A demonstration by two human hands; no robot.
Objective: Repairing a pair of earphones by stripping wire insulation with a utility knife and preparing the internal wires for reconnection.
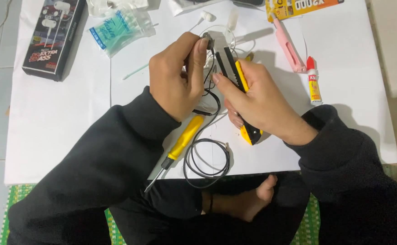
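A white board [62, 122] set low over tiled floor serves as the worktop. At its far left corner lies a black earphone box [53, 38], with a clear packet of cotton swabs [119, 27] just beside it and one loose swab [135, 71] nearer the middle. Along the right side lie a pink tool [289, 47] and a small red-capped glue tube [313, 81]. At the near edge, a yellow-handled screwdriver [180, 145] overhangs beside a coiled black cable [207, 163].
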